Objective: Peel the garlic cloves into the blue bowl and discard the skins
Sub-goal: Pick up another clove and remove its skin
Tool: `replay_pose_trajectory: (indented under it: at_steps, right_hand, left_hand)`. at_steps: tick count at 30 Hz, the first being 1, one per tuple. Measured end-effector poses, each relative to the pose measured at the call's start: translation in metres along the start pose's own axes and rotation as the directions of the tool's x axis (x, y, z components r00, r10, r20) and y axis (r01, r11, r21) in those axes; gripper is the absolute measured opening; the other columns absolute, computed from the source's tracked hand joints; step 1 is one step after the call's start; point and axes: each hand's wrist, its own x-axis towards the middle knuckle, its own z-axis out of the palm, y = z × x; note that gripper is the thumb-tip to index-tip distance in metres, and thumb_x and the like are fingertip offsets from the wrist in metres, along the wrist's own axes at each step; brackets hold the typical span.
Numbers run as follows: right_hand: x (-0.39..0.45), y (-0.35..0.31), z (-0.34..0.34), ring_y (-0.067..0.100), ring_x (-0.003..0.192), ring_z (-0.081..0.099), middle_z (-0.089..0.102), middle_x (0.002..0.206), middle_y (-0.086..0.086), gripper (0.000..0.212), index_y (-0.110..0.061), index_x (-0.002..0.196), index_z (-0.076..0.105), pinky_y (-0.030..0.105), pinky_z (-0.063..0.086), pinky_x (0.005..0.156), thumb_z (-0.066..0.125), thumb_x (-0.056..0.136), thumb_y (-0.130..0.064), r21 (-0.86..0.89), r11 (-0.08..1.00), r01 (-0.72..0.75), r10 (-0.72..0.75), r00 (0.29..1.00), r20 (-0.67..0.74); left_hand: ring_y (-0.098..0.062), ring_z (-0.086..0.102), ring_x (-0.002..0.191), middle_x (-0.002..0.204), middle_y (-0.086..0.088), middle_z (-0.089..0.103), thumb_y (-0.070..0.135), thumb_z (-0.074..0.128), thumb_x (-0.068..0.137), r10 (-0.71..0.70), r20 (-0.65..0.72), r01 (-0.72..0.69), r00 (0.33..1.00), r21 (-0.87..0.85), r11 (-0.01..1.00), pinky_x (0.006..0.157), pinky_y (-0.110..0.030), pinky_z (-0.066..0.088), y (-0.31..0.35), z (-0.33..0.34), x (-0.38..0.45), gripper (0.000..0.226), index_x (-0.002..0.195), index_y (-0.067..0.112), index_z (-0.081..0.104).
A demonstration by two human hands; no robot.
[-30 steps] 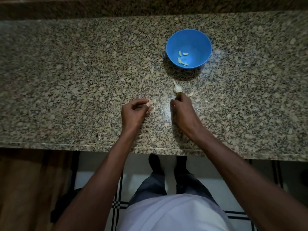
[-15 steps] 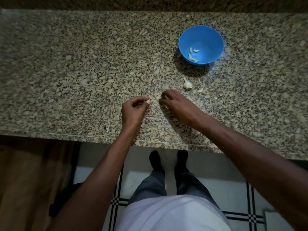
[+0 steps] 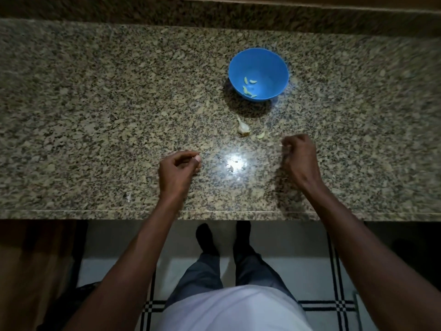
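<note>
The blue bowl point(image 3: 274, 65) stands on the granite counter point(image 3: 95, 103) and holds several peeled garlic cloves point(image 3: 248, 88). In front of it lies the rest of the garlic bulb point(image 3: 243, 128), with a loose clove point(image 3: 261, 135) just to its right. My left hand point(image 3: 177, 169) is over the counter's front middle, fingers curled, pinching a small pale clove point(image 3: 197, 159) at its fingertips. My right hand point(image 3: 300, 156) is off to the right of the bulb, fingers curled in, with a thin sliver of garlic skin point(image 3: 282, 145) showing at the fingertips.
Small scraps of skin point(image 3: 231, 168) lie between my hands in a bright glare spot, and another scrap point(image 3: 128, 197) sits near the counter's front edge point(image 3: 214, 212). A wall runs along the back. Below the edge are my feet on a tiled floor.
My right hand left the garlic bulb, dipped toward the counter between the hands, then swung right with its fingers curled. The left hand kept its pinch and stayed put.
</note>
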Motion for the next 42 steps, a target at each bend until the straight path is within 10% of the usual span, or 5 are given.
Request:
replay_pose_trajectory:
  at_steps: [7,13,28,34,42]
  right_hand:
    - [-0.047,-0.040,0.030,0.023,0.079,0.056,0.054,0.102,0.005,0.019,-0.028,0.098,0.050,0.053,0.055,0.065,0.043,0.105,-0.044,0.120,0.983,0.137,-0.147,0.985,0.085]
    - [-0.055,-0.043,0.024,0.021,0.104,0.059,0.063,0.124,0.014,0.028,-0.002,0.126,0.069,0.011,0.044,0.083,0.060,0.100,0.000,0.173,0.971,0.164,-0.185,0.977,0.108]
    - [-0.048,-0.074,0.043,0.009,0.104,0.055,0.056,0.126,0.001,0.035,-0.004,0.139,0.059,0.024,0.053,0.093,0.057,0.104,-0.007,0.274,0.948,0.160,-0.213,0.961,0.177]
    - [-0.041,-0.081,0.039,0.034,0.143,0.034,0.036,0.158,0.016,0.060,-0.013,0.151,0.049,0.042,0.044,0.107,0.067,0.094,-0.008,0.024,0.867,0.498,-0.457,0.774,0.437]
    - [-0.081,-0.089,0.049,0.029,0.125,0.046,0.052,0.134,0.014,0.037,-0.004,0.127,0.063,0.034,0.057,0.073,0.067,0.090,0.000,-0.106,0.818,0.565,-0.515,0.802,0.303]
  left_hand:
    - [-0.014,0.077,0.078,0.090,-0.009,0.077,0.006,0.076,0.092,-0.014,0.038,0.014,0.999,-0.001,1.000,0.068,-0.020,0.058,0.006,0.023,0.000,0.013,0.105,0.004,0.078]
    - [-0.016,0.077,0.082,0.093,-0.009,0.078,0.008,0.076,0.092,-0.015,0.046,0.015,0.999,0.000,1.000,0.070,-0.022,0.059,0.012,0.021,0.002,0.011,0.103,0.006,0.078]
    - [-0.024,0.077,0.089,0.100,-0.006,0.079,0.008,0.078,0.090,-0.009,0.015,0.009,1.000,-0.008,1.000,0.076,-0.032,0.063,0.001,0.006,0.007,0.012,0.102,0.007,0.078]
    - [-0.020,0.077,0.091,0.102,-0.001,0.079,0.009,0.080,0.089,-0.021,0.027,0.021,0.999,-0.017,1.000,0.083,-0.040,0.064,-0.004,0.004,0.009,0.013,0.101,0.006,0.078]
    - [-0.021,0.077,0.090,0.100,-0.005,0.079,0.008,0.078,0.091,-0.004,0.059,0.005,0.998,-0.021,1.000,0.081,-0.036,0.064,-0.006,0.000,0.004,0.012,0.102,0.008,0.078]
